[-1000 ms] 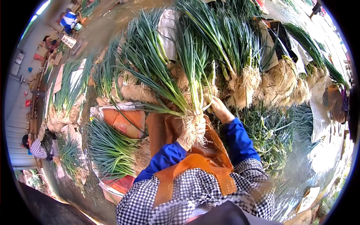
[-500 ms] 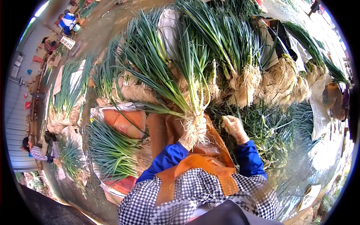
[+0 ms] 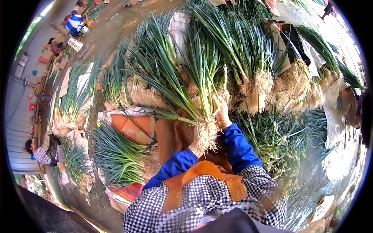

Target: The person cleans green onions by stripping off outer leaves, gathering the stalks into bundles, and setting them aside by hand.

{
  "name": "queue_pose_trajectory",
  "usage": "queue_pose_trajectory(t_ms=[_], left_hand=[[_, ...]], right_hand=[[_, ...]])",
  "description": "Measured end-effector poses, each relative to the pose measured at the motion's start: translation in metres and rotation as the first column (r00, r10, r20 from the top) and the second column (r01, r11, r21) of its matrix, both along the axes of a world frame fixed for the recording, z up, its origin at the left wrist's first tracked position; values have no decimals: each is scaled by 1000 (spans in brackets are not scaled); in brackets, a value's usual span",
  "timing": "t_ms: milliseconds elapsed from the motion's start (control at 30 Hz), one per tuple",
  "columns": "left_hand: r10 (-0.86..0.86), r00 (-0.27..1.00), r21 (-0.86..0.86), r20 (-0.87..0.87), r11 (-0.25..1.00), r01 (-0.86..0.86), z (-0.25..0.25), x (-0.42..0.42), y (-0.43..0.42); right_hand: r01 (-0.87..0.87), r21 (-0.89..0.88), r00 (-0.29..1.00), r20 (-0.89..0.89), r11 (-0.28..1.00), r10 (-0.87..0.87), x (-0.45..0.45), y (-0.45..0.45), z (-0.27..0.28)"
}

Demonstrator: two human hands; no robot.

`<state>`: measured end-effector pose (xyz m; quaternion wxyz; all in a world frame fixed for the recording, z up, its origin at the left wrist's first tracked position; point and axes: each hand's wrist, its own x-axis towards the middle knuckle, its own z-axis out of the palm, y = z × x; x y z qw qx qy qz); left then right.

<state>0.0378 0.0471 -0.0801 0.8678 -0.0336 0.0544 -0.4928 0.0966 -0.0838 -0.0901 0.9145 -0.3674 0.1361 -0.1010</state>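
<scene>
My left hand grips a bunch of green onions near the root end, above my lap. Its fingers are largely hidden behind the pale, stringy roots. The long green leaves fan away from me. At the right side of the same bunch, my right hand closes on an outer stalk at the white base; its fingertips are partly covered. Beneath both hands lies a brown apron.
Bundled green onions with roots toward me line the far side. Loose leaves lie heaped at my right. Another green onion pile rests at left beside an orange sack. People sit farther left, including one in checks.
My right hand has moved left and inward from beside the bunch to its stalks, and now closes on one. My left hand keeps its hold on the bunch.
</scene>
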Motion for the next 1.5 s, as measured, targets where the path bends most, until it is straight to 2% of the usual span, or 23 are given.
queue_pose_trajectory(t_ms=[67,133,167,300,400,467,533,667,700,800,867,933,1000,1067,1133,1167,1200,1233,1267,1333,1400,1467,1500], left_hand=[[49,998,54,-32,997,-47,7,-1,-1],[-10,998,63,-67,998,15,2,0,3],[-37,995,69,-89,997,44,-13,2,4],[-64,995,-12,-77,998,63,-22,6,4],[0,1000,91,-22,996,2,3,9,-2],[56,998,129,17,990,-57,-11,4,1],[36,997,260,-62,965,-18,12,3,0],[-47,998,141,49,989,39,-22,11,0],[-24,999,350,37,937,10,-7,11,0],[17,998,607,62,793,-51,37,4,-5],[116,989,522,87,840,-144,1,6,-10],[163,985,444,55,879,-170,13,3,-8],[161,986,398,52,902,-168,4,9,-8],[68,997,172,-36,983,-60,8,10,-6],[34,996,126,-87,992,-23,6,10,-6],[13,999,56,-41,998,-10,5,11,-6],[-10,1000,-13,8,1000,10,5,10,-5],[6,999,94,-32,996,-3,23,7,-4],[9,998,91,55,996,-14,33,10,-4],[-26,998,88,49,996,22,23,11,-2],[-31,998,82,63,996,25,18,11,0],[65,998,343,-1,938,-61,34,8,3],[85,995,438,47,894,-97,41,7,5]], right_hand=[[-205,-218,964,-214,954,158,-41,-7,67],[-227,-150,972,-88,962,216,-81,-29,39],[-309,-175,937,-222,935,269,-107,-46,63],[-652,-486,735,-595,583,326,-162,-133,39],[-375,-918,923,-356,-129,-144,-118,-123,62],[-305,-947,942,-316,100,-115,-68,-75,113],[-341,-937,939,-343,75,-15,-13,-52,102],[-510,-859,846,-509,-40,160,39,-31,81],[-311,-926,923,-348,-214,162,31,-27,97],[-367,-892,929,-366,-263,-56,27,-19,83],[-207,-908,978,-187,-365,-90,7,-24,65],[-199,-977,978,-194,-72,-70,-27,-27,59],[-365,-579,931,-209,729,301,-80,-38,73],[-434,-499,901,-258,750,349,-134,-71,95],[-624,-466,730,-635,628,254,-163,-119,93],[-851,-526,525,-850,-3,36,-160,-129,78],[-801,-177,414,-854,-572,-315,-155,-135,63],[-803,-353,530,-791,-480,-306,-146,-121,75],[-620,-767,785,-603,-164,-146,-134,-114,57],[-478,-782,863,-502,400,49,-93,-70,87],[-464,-578,868,-447,671,215,-62,-48,80],[-144,-989,972,-138,-21,-193,-52,-25,85],[-186,-980,963,-167,-68,-213,-51,-20,96]])
